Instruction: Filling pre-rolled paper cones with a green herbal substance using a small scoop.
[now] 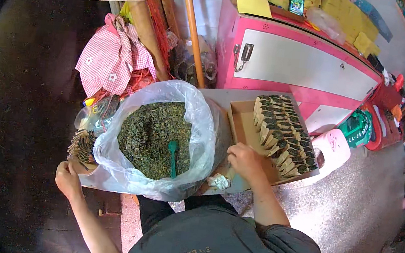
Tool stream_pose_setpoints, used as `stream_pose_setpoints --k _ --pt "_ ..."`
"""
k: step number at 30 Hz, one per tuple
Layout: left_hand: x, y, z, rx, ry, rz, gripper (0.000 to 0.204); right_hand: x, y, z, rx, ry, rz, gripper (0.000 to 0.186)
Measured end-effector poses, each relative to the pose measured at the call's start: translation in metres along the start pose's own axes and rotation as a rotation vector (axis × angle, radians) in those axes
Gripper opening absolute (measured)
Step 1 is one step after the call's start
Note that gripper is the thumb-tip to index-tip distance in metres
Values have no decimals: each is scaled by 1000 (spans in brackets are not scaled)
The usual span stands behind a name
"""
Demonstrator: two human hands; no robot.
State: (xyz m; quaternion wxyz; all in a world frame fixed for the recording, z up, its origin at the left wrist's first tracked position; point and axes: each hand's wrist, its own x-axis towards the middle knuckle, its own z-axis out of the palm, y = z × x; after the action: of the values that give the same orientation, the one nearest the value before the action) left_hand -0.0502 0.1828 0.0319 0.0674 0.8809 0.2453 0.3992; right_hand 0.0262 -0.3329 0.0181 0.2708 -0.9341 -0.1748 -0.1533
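Observation:
My left hand [68, 180] is curled closed beside a small cardboard tray [90, 169] at the table's left end; whether it grips the tray's edge is unclear. Small paper packets [81, 144] stand in that tray. Between my hands sits a clear plastic bag [107, 142], opened wide and full of dried, dark green leaves [154, 125]. A green plastic scoop [173, 158] rests on the leaves. With bent fingers, my right hand [246, 161] lies over the left side of a cardboard box [241, 121]; what its fingertips hold is hidden. Rows of leaf-filled paper packets [285, 131] fill the box's right part.
Crumpled white tissue [219, 181] lies by the bag. Behind the table stand a pink and white cabinet [292, 56], bamboo poles [138, 12] and an orange pole [192, 29]. A checked cloth [110, 52] hangs at the left. A white and pink container [334, 145] stands right of the box.

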Motion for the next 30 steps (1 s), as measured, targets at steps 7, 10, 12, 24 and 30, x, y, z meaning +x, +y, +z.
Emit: stream_pose_setpoints --k 7,10,12,24,30 --pt "25 4 -41 68 275 71 26 -2 9 2 21 32 -22 12" --pt "32 32 -65 -70 333 84 28 2 -3 -3 30 66 -43 10" --pt "27 76 -74 -203 358 199 26 6 -13 -1 32 94 -49 10" --pt "-57 228 -20 -599 -319 729 24 29 -118 28 403 183 -487 32" --pt "-61 230 -6 -678 -374 720 26 28 -104 38 379 158 -462 22"
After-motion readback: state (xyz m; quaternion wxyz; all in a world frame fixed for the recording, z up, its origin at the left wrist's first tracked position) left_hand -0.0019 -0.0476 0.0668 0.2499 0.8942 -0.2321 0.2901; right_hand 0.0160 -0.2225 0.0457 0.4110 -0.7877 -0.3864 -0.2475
